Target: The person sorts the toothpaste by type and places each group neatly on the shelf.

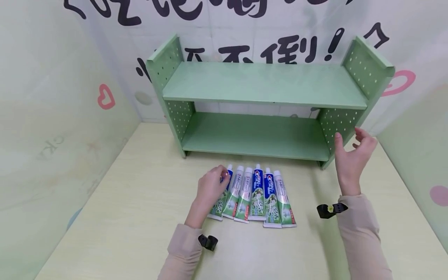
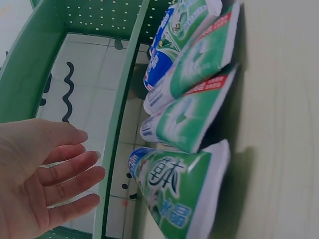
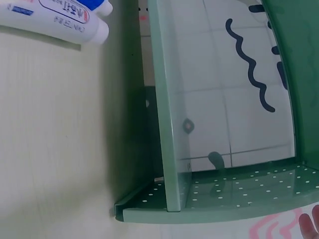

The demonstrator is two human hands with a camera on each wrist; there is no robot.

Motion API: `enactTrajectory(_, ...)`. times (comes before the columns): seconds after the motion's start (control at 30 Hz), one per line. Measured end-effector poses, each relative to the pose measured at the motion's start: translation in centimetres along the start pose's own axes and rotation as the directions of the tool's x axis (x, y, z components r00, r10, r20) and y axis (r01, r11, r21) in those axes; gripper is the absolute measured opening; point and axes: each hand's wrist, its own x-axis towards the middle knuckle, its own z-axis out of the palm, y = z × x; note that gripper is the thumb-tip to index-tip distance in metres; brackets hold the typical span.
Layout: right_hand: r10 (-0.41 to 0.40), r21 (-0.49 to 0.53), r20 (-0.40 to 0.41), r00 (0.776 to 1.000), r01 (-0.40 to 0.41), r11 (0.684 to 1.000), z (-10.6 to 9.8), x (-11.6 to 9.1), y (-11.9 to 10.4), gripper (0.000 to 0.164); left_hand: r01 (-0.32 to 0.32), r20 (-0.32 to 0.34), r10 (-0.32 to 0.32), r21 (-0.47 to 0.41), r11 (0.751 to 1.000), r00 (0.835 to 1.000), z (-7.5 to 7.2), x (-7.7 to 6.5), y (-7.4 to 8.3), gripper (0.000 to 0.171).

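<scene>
Several toothpaste tubes (image 1: 257, 190) lie side by side on the table, caps toward the shelf, green crimped ends toward the person. My left hand (image 1: 211, 184) hovers over the leftmost tube (image 1: 219, 206) and hides part of it. In the left wrist view, the left hand (image 2: 55, 174) has loosely bent fingers with nothing between them, apart from the green tube (image 2: 179, 189). My right hand (image 1: 354, 161) is raised beside the shelf's right end, thumb and fingers spread, holding nothing. Only fingertips (image 3: 307, 226) of it enter the right wrist view.
A green two-level shelf (image 1: 255, 153) stands behind the tubes, its perforated side panels (image 1: 344, 120) rising at both ends. Behind it is a wall (image 1: 224, 35) with black lettering. The pale wooden table (image 1: 133, 217) extends to both sides. Each wrist wears a black strap (image 1: 209, 242).
</scene>
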Motion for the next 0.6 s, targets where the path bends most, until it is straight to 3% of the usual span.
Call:
enactTrajectory(0.17, 0.036, 0.009, -0.026, 0.999, -0.036, 0.999, -0.1, 1.1, 0.2, 0.049, 0.041, 0.026, -0.041, 0.002, 0.999, 0.999, 0.4, -0.1, -0.6, 0.019)
enactTrajectory(0.37, 0.124, 0.050, 0.009, 0.992, -0.124, 0.991, 0.1, 2.0, 0.3, 0.056, 0.096, 0.054, -0.096, -0.001, 0.995, 0.994, 0.7, -0.5, -1.3, 0.026)
enactTrajectory(0.6, 0.176, 0.071, 0.041, 0.983, -0.179, 0.981, 0.5, 2.6, 0.4, 0.054, 0.185, 0.127, -0.183, -0.007, 0.983, 0.975, 0.9, -0.9, -1.9, 0.045)
